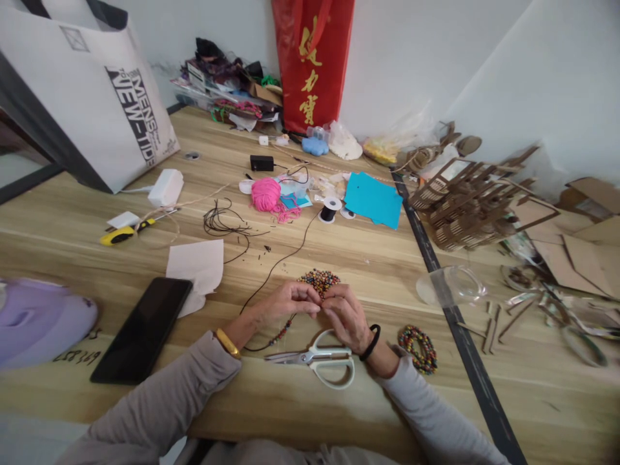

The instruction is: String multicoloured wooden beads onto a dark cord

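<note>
Hands: left hand (289, 298) and right hand (345, 315) meet fingertip to fingertip, pinched narrow on the black cord (271, 270) beside the loose beads (320, 280).
Handling: beads look tiny, hard and prone to roll; the cord is limp, best pinched near its end.
Count: one bead pile, one finished bead ring (418, 349), one pair of scissors (317, 358), one cord spool (330, 209).

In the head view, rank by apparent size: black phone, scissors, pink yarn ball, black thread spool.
Largest to smallest:
1. black phone
2. scissors
3. pink yarn ball
4. black thread spool
The yarn and spool lie farther from the camera, so their true sizes may be understated.
</note>
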### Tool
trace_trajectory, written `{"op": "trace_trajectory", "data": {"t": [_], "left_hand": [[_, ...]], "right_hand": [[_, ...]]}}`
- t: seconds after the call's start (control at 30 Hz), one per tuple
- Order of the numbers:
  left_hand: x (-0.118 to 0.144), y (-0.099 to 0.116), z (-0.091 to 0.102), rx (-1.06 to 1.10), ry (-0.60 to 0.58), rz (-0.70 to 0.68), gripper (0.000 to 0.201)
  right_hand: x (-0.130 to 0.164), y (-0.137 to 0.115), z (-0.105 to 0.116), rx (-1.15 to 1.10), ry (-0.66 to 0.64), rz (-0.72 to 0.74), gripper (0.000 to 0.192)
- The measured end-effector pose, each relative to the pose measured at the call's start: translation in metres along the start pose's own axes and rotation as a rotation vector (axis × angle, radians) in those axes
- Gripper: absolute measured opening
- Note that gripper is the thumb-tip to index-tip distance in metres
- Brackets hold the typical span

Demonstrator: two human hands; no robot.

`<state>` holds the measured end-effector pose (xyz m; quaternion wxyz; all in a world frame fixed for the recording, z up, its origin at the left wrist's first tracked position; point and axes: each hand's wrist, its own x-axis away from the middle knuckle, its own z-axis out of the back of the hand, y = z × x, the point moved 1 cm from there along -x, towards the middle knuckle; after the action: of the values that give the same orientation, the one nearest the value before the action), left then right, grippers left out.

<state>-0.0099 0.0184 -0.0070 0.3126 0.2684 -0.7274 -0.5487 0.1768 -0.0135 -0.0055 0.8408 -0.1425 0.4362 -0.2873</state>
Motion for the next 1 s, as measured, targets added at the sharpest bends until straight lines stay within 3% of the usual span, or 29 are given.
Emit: {"op": "trace_trajectory", "data": {"t": [0.4,0.5,0.73,1.0], "left_hand": [[-0.004,-0.006,0.001,-0.046,0.037,-0.011,0.022],[-0.002,-0.001,0.000,-0.050,0.040,0.000,0.021],[0.000,0.006,0.000,-0.009,0.127,0.012,0.017],[-0.003,-0.007,0.006,0.103,0.172,-0.058,0.018]], "right_hand": [[-0.004,-0.002,0.002,-0.004,-0.038,0.015,0.015],[-0.002,-0.001,0.003,-0.029,-0.019,-0.031,0.018],[0.006,0.014,0.006,0.069,0.159,-0.212,0.018],[0.004,0.021,0.009,0.107,0.124,-0.259,0.011]]}}
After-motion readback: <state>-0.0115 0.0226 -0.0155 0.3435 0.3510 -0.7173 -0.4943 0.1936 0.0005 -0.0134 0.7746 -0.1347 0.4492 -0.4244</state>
